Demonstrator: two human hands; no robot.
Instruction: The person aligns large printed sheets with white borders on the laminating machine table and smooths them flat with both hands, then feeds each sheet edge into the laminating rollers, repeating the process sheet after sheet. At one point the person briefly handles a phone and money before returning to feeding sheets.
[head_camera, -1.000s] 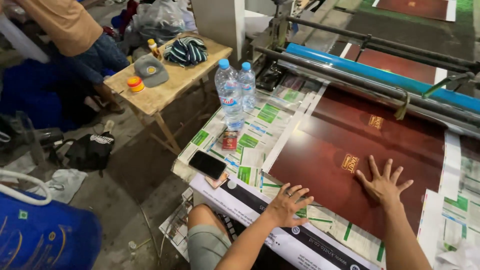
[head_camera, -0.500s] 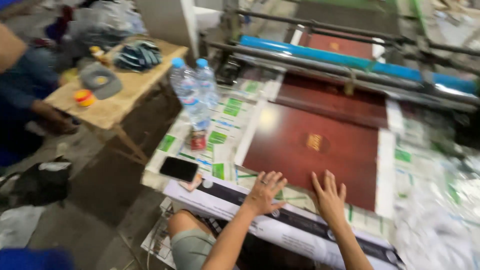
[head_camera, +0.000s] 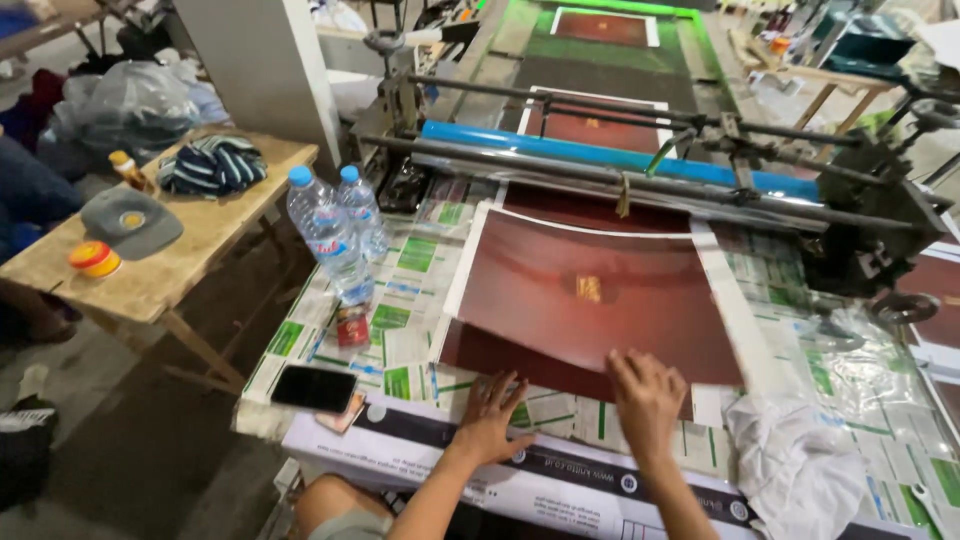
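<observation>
A glossy dark red printed sheet (head_camera: 590, 290) with a small gold mark and white margins lies on the paper-covered machine table. Its near edge is lifted off a second dark red sheet (head_camera: 500, 357) below it. My right hand (head_camera: 648, 397) is at that near edge with fingers curled on it, thumb under or at the rim. My left hand (head_camera: 492, 408) rests flat with fingers spread on the printed papers just below the lower sheet, holding nothing.
A blue roller (head_camera: 600, 155) and metal bars cross the machine behind the sheet. Two water bottles (head_camera: 335, 235), a small can (head_camera: 352, 325) and a black phone (head_camera: 314, 388) sit at left. A wooden table (head_camera: 190, 250) holds a cap and cloth. White cloth (head_camera: 800, 470) lies at right.
The camera has swung and both hands slid back to the sheet's near edge. The right hand went from flat on the sheet to gripping its edge, which is now raised.
</observation>
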